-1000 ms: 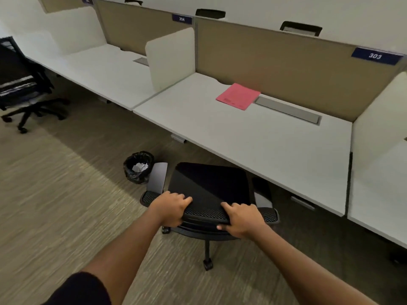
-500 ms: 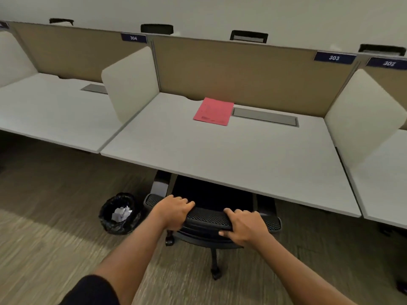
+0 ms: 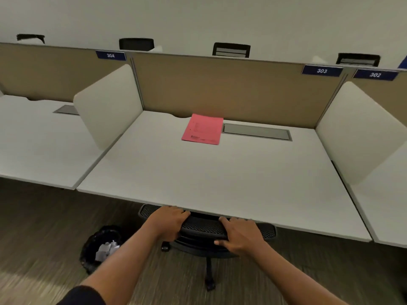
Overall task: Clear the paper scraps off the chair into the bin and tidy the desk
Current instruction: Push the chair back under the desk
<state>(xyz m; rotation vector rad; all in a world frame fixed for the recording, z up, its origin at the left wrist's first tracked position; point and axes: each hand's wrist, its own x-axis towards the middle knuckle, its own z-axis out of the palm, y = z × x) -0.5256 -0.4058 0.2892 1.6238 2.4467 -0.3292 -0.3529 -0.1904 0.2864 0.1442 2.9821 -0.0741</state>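
Observation:
A black mesh office chair (image 3: 203, 227) sits mostly under the white desk (image 3: 220, 179), only the top of its backrest and its base showing. My left hand (image 3: 168, 221) and my right hand (image 3: 239, 235) both grip the backrest's top edge. The seat is hidden under the desk. A small black bin (image 3: 97, 247) with crumpled white paper scraps (image 3: 106, 249) inside stands on the floor to the chair's left. A pink paper folder (image 3: 202, 129) lies flat at the back of the desk.
A grey cable hatch (image 3: 256, 132) is set into the desk right of the folder. White side dividers (image 3: 110, 104) and a tan back panel (image 3: 231, 89) wall in the desk. Neighbouring desks lie left and right. Other chairs' backs show behind the panel.
The chair has rolled forward under the desk with both hands on its backrest. The seat, visible a second ago, is now hidden, and I have come closer to the desk.

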